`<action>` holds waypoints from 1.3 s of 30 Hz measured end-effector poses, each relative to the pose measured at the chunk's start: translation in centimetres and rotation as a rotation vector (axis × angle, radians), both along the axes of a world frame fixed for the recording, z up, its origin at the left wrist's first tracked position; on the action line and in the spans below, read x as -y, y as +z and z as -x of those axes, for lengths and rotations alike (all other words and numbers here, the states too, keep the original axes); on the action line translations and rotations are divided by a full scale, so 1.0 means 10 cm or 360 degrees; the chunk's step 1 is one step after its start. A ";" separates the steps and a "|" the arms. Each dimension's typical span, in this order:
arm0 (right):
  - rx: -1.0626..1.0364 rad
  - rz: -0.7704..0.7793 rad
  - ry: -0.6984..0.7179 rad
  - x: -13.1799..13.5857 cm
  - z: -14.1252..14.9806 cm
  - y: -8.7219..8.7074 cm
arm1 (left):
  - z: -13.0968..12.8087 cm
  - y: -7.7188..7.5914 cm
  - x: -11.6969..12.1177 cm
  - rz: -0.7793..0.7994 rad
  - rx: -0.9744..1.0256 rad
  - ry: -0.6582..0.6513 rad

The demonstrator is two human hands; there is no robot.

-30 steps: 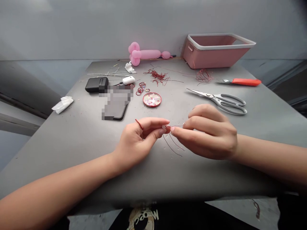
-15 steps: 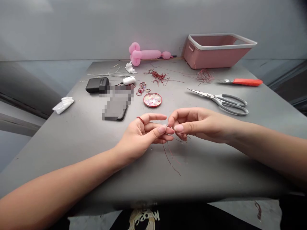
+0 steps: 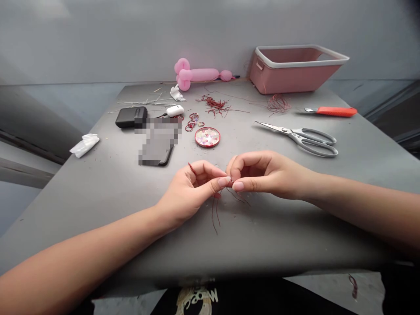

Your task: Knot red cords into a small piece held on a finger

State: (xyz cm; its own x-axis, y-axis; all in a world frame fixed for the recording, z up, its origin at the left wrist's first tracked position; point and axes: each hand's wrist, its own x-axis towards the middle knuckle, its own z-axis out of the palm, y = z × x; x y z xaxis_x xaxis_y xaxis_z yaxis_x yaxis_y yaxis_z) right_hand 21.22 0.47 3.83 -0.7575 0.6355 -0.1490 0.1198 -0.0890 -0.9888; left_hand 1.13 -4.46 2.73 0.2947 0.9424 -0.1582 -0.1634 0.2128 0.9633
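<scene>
My left hand pinches a small piece of dark red cord between thumb and index finger; a red ring circles one of its fingers. Against it, my right hand is closed in a pinch on the same cord work, the fingertips of both hands touching or nearly so. Several thin cord ends hang below the fingers. The piece at the fingertips is mostly hidden. Just beyond the hands lies a round red-rimmed dish of pale and red beads, with small red cord rings beside it.
Scissors and an orange-handled cutter lie at the right, before a pink basket. Red cord scraps and a pink balloon are at the back. A phone, black case, white earbud case and tissue lie left.
My left index finger has curled down to meet the thumb, and my right fingertips have drawn in against the left. The hanging cord ends have swung left. The view has shifted slightly.
</scene>
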 end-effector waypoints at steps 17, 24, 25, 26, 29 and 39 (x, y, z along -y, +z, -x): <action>0.0022 0.0446 -0.0136 0.05 0.06 -0.06 | -0.02 -0.02 0.00 -0.0140 0.0001 0.0165; 0.0007 0.0289 -0.0141 0.16 0.05 -0.01 | -0.02 -0.02 0.09 -0.1041 -0.0282 0.0184; 0.0001 0.0229 -0.0159 0.17 0.05 0.00 | -0.02 -0.02 0.09 -0.1098 -0.0286 0.0191; -0.0001 0.0172 -0.0185 0.18 0.04 0.01 | -0.03 -0.02 0.10 -0.1107 -0.0275 0.0197; 0.0034 0.0083 -0.0251 0.19 0.05 0.03 | -0.03 -0.02 0.09 -0.0867 -0.0251 0.0182; 0.0030 0.0217 -0.0102 0.17 0.05 0.07 | -0.03 0.02 0.14 -0.0690 -0.0315 0.0123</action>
